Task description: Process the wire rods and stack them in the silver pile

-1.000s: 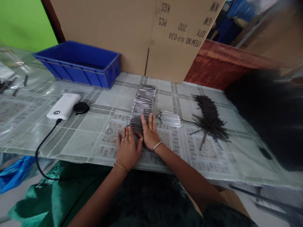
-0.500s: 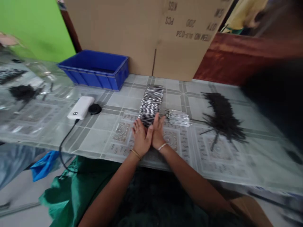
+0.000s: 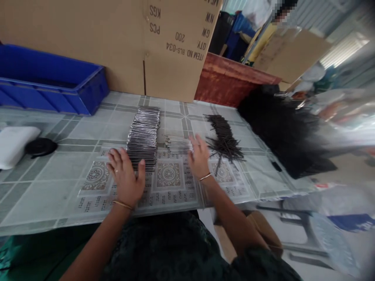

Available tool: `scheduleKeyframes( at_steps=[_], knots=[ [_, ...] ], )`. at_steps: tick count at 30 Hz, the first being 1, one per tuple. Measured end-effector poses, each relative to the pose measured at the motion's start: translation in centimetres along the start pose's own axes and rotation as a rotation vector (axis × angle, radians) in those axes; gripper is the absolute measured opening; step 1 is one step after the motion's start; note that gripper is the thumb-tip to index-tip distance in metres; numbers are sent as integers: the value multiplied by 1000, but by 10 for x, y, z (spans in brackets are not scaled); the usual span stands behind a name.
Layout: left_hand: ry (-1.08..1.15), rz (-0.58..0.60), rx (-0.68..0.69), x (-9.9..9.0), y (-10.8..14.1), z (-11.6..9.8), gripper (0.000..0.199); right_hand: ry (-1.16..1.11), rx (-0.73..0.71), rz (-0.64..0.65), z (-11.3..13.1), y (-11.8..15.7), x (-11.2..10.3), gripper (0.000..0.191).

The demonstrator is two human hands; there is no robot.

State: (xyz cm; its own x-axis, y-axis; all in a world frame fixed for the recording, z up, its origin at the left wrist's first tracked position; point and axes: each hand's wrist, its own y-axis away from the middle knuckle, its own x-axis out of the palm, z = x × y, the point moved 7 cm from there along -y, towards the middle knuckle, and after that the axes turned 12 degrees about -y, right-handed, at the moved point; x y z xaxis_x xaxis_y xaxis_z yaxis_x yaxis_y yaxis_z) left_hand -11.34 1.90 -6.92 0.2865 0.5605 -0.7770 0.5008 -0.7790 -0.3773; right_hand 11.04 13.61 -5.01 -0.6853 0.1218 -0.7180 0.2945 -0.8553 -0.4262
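Spread wide, my left hand [image 3: 128, 182] sits at the long metal-rod row's [image 3: 144, 134] near end; my right hand [image 3: 200, 160], loosely open, at the shorter rod pile [image 3: 177, 144], contact unclear.

Table with checked cover [image 3: 43, 195]. Directly on it: blue plastic bin [image 3: 90, 91], white power bank [image 3: 16, 144], black disc [image 3: 41, 147], patterned clear mat [image 3: 169, 174], dark stick pile [image 3: 224, 134]; metal-rod row [image 3: 143, 134], near end overlapping mat.
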Motion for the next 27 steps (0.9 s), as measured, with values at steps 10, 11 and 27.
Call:
scheduleKeyframes(
  at_steps=[10,11,27],
  knots=[
    [-453,316,570,83,-6,-117,40,437,-16,375,-96,-47,2,27],
    [-490,341,579,87,-10,-119,39,427,-17,362,-97,-49,2,25],
    [-629,361,763,93,-29,-128,32,-506,167,120,-161,-80,-30,26]
  ],
)
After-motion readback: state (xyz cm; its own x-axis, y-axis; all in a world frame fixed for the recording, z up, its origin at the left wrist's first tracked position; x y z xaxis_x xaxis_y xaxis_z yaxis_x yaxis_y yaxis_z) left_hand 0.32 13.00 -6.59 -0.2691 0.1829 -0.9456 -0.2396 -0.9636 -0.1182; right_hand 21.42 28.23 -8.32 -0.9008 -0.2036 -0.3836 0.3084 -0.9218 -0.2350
